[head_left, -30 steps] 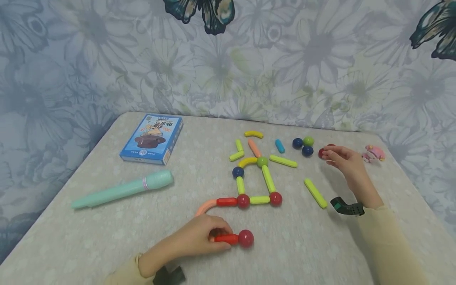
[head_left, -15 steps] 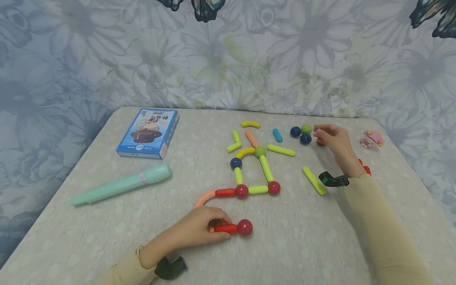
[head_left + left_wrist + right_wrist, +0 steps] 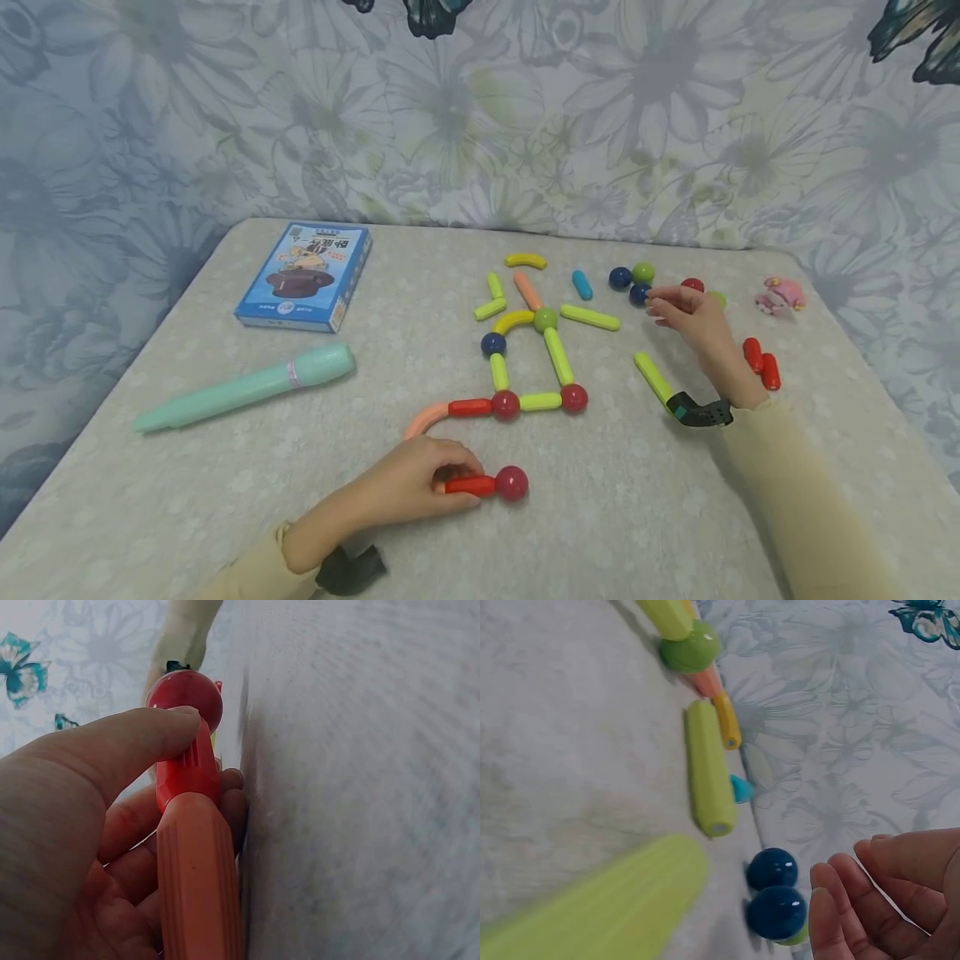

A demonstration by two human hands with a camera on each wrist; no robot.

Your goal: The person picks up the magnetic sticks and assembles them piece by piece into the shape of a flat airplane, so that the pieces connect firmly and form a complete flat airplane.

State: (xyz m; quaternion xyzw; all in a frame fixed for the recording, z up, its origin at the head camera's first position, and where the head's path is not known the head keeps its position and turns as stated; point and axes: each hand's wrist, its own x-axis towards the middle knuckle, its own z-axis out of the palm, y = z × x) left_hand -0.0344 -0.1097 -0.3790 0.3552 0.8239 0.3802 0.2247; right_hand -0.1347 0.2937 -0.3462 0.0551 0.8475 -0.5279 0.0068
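Thumb and fingers of my left hand (image 3: 412,483) pinch a red rod (image 3: 470,486), which points to three o'clock with a red ball (image 3: 512,483) on its tip. An orange curved rod (image 3: 425,419) meets that rod end to end inside my grip and shows again past my knuckles at twelve o'clock, where it joins a second red rod (image 3: 470,407). My right hand (image 3: 697,321) is loosely bent, a narrow gap between thumb and fingertips. Just off those fingertips, at ten o'clock, sits a blue ball (image 3: 639,295); whether I touch it I cannot tell. Another blue ball (image 3: 619,278) and a green ball (image 3: 643,272) lie close against it. From the same hand, a lime rod (image 3: 651,375) lies at seven o'clock, partly behind my wristband (image 3: 697,411), and two short red rods (image 3: 771,372) at four.
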